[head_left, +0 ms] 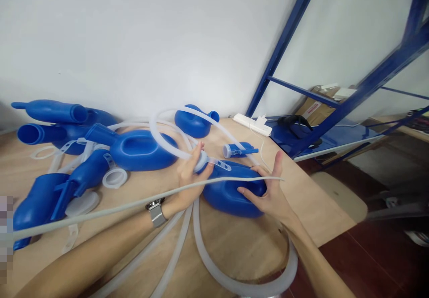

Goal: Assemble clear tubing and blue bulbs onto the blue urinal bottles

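Note:
A blue plastic urinal bottle lies on its side on the wooden table in front of me. My left hand is closed around the translucent white cap at the bottle's neck. From this cap a ribbed hose loops up and back, and a perforated strap lies over the bottle. At the bottle's other end, my right hand grips the body by its handle recess, thumb bent in and one finger pointing up. The left fingers partly hide the join between cap and neck.
More blue bottles lie at the left and back. A loose white cap and several hoses are on the table. A power strip sits by the wall. Blue shelving stands right. A thin cable crosses the view.

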`<action>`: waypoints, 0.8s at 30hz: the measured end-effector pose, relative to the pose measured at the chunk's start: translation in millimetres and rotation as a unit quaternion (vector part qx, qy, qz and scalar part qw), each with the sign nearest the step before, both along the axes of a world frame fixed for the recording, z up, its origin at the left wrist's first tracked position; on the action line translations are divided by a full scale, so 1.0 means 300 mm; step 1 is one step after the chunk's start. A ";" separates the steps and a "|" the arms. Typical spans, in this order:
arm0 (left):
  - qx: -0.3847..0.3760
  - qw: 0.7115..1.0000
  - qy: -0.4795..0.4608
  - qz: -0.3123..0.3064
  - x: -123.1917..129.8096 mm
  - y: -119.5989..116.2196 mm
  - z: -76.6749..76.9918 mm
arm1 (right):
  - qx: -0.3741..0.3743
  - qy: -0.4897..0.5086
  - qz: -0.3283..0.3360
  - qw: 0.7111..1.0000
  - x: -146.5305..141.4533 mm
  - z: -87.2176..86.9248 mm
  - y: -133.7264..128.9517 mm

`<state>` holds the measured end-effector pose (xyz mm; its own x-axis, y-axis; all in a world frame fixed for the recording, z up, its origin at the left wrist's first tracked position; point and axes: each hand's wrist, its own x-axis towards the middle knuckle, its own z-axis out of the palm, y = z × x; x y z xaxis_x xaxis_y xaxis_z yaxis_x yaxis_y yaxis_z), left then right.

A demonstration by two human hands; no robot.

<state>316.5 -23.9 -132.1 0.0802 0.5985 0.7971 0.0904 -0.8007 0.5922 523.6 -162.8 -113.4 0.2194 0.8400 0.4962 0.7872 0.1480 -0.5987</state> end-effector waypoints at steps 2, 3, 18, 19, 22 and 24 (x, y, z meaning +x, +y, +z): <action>-0.029 1.000 -0.010 -0.005 0.005 -0.007 -0.005 | -0.002 0.003 0.007 1.000 0.000 0.008 0.003; -0.042 0.999 -0.018 -0.006 0.004 -0.010 -0.011 | -0.005 0.000 0.012 1.000 0.003 0.012 0.005; 0.077 0.972 0.186 -0.121 -0.201 0.091 -0.040 | -0.020 -0.048 0.082 0.995 0.026 0.036 0.023; 0.079 0.973 0.179 -0.121 -0.196 0.085 -0.039 | -0.019 -0.052 0.086 0.995 0.026 0.037 0.023; 0.071 0.979 0.154 -0.112 -0.182 0.067 -0.039 | -0.020 -0.062 0.093 0.993 0.027 0.040 0.023; 0.068 0.982 0.145 -0.105 -0.176 0.058 -0.038 | -0.025 -0.065 0.097 0.993 0.029 0.042 0.022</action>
<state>263.8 -6.4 -143.5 0.4254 0.4350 0.7936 0.0646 -0.8892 0.4529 532.1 -156.3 -100.9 -0.0113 0.8849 0.4656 0.8176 0.2762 -0.5052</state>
